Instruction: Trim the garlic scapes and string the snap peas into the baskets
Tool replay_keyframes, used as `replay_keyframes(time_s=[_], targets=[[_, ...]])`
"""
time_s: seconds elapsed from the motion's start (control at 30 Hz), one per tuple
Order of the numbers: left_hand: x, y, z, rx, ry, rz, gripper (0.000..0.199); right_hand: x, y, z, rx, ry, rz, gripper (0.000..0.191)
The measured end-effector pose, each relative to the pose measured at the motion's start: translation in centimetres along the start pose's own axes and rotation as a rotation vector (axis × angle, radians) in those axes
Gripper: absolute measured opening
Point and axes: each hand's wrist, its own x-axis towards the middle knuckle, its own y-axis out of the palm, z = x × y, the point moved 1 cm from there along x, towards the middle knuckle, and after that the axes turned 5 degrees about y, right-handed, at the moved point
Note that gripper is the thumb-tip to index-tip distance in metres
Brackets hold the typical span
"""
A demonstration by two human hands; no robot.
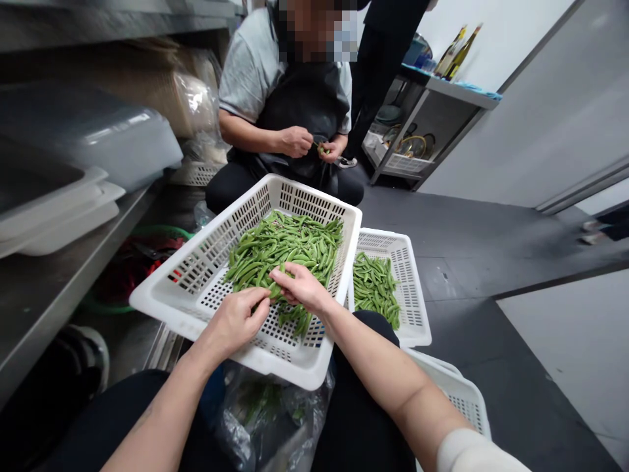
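Note:
Over a white slotted plastic basket (191, 321) my two hands are close together. My right hand (301, 287) is closed on a green pea pod (278, 284), thumb on top. Beside it, my left hand (240, 319) pinches with thumb and forefinger at the near end of the same pod. A loose heap of green pea pods (289, 246) fills the middle and far part of the basket, below and beyond my hands. Under the basket's near edge, a clear plastic bag (270, 419) holds some green scraps between my knees.
A second white basket (413, 288) with pea pods (376, 285) stands at the right. Opposite sits a person in a dark apron (299, 98), holding a pod. Metal shelving (73, 282) with plastic tubs (113, 137) runs along the left. A steel stand (422, 131) carries bottles.

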Motion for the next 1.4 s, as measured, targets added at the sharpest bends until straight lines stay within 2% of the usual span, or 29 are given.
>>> replay_keyframes(time_s=[0.07,0.1,0.17,0.2,0.27,0.33,0.37,0.4,0.47,0.53,0.6,0.7,0.8,0.87,1.0,1.13,1.2,1.3,1.4], targets=[[0.0,0.0,-0.2,-0.011,0.031,0.006,0.029,-0.2,-0.2,0.2,-0.064,-0.057,0.034,0.023],[-0.1,0.0,-0.4,-0.037,0.039,0.018,0.028,-0.3,-0.4,0.3,-0.08,-0.057,0.09,0.025],[0.0,-0.4,-0.7,-0.15,0.0,0.043,0.025,-0.6,-1.0,0.7,-0.062,-0.004,0.264,0.036],[0.1,-0.8,-0.7,-0.242,-0.062,0.029,0.023,-0.8,-1.4,0.9,-0.031,0.033,0.355,0.042],[0.4,-1.8,-0.4,-0.483,-0.264,-0.122,0.018,-1.1,-2.0,1.2,0.036,0.079,0.492,0.053],[0.6,-2.7,0.2,-0.715,-0.472,-0.342,0.012,-1.3,-2.4,1.4,0.08,0.088,0.547,0.058],[0.7,-3.0,0.5,-0.79,-0.545,-0.408,0.01,-1.3,-2.4,1.4,0.088,0.092,0.552,0.058],[0.8,-3.1,0.7,-0.827,-0.588,-0.419,0.011,-1.4,-2.4,1.4,0.083,0.095,0.549,0.057],[0.9,-2.8,0.7,-0.792,-0.601,-0.277,0.015,-1.4,-2.1,1.4,0.025,0.097,0.533,0.053],[1.0,-1.9,0.3,-0.672,-0.539,-0.1,0.025,-1.5,-1.8,1.5,-0.099,0.074,0.51,0.045],[1.1,-1.1,-0.2,-0.55,-0.453,-0.019,0.033,-1.7,-1.5,1.6,-0.28,0.014,0.485,0.036],[1.2,-0.3,-0.7,-0.489,-0.409,-0.017,0.037,-2.0,-1.1,1.7,-0.621,-0.184,0.381,0.019],[1.2,0.0,-0.6,-0.59,-0.5,-0.036,0.038,-2.3,-0.4,1.7,-0.955,-0.456,0.109,0.008],[1.2,0.2,-0.5,-0.689,-0.561,-0.058,0.039,-2.6,0.1,1.8,-1.11,-0.568,0.002,0.007],[0.9,0.8,-0.4,-0.813,-0.582,-0.007,0.041,-2.9,0.0,2.1,-1.249,-0.578,0.083,0.013],[0.4,1.1,-0.9,-0.938,-0.61,0.008,0.042,-3.1,-0.9,2.2,-1.1,-0.627,0.255,0.014],[0.1,1.1,-1.9,-1.034,-0.613,-0.01,0.041,-3.7,-0.9,2.0,-0.948,-0.65,0.279,0.017],[-0.3,0.9,-4.0,-1.14,-0.594,-0.05,0.038,-5.1,-0.3,1.6,-0.659,-0.611,0.187,0.019],[-1.6,0.6,-5.9,-1.191,-0.545,-0.042,0.038,-6.8,-0.9,1.5,-0.241,-0.503,0.007,0.019]])
